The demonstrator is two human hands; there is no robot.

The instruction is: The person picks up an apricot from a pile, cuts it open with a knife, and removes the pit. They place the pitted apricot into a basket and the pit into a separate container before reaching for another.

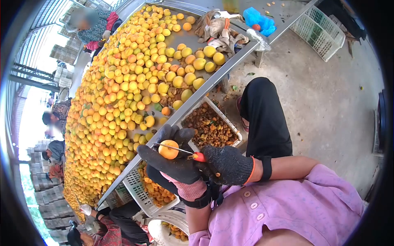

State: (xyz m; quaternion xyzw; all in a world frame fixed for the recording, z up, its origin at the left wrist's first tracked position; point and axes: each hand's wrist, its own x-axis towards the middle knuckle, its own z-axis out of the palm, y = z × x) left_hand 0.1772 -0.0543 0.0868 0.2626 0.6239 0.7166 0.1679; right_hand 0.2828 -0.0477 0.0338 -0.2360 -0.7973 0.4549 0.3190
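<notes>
My left hand (174, 164), in a dark glove with a pink knit cuff below it, holds a yellow-orange apricot (168, 149) between its fingers. My right hand (227, 164), in a black glove with an orange hem, is closed around the red handle of a small knife (199, 156). The thin blade lies across the top of the apricot. Both hands are in front of my body, close to the metal edge of a sorting table (213, 84). A big heap of apricots (119, 90) covers much of that table.
Below the table edge stand a white crate of dark cut scraps (211, 125) and a white basket of orange pieces (158, 192). A bucket (158, 227) is lower down. Cloths (219, 28) and a blue bag (258, 20) lie at the table's end. Several people work along the far side.
</notes>
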